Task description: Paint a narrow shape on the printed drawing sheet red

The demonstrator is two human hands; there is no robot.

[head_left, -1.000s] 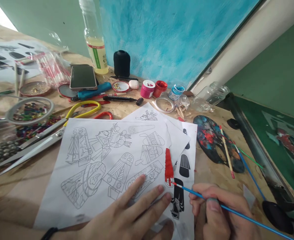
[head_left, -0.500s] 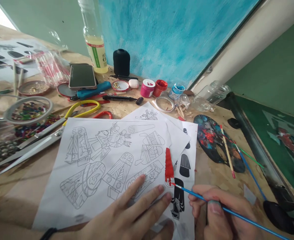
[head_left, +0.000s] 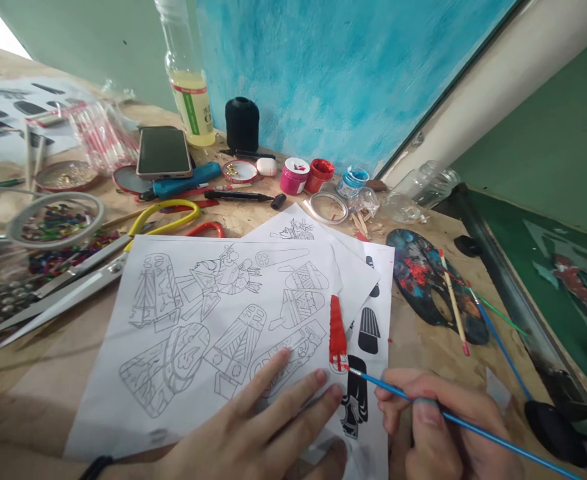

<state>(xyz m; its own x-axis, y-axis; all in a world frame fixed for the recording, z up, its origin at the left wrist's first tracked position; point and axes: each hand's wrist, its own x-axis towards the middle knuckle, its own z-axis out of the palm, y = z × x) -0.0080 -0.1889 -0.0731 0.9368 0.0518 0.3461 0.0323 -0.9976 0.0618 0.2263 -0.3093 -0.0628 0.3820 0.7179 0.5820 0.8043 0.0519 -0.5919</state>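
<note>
Fingers spread, my left hand [head_left: 278, 427] lies flat on a white sheet [head_left: 108, 380] printed with outlined shapes. My right hand [head_left: 438, 413] pinches a blue paintbrush [head_left: 388, 387] around its handle. The brush tip, wet with red, touches the lower end of a narrow red painted shape [head_left: 338, 327], where the red runs out in streaks over a line pattern. Black printed shapes [head_left: 358, 383] show on paper between my two hands. Part of the sheet is hidden beneath my left hand.
At the right lies a paint-smeared palette [head_left: 408, 267] with brushes across it. Behind the sheets stand a red paint jar [head_left: 320, 175], a blue one [head_left: 353, 181] and a pink one [head_left: 294, 175]. Large scissors [head_left: 88, 277], a phone [head_left: 163, 152] and a tall bottle [head_left: 190, 100] are at the left.
Almost nothing differs. Both hands and the brush tip stay in nearly the same place, and the red shape looks about the same.
</note>
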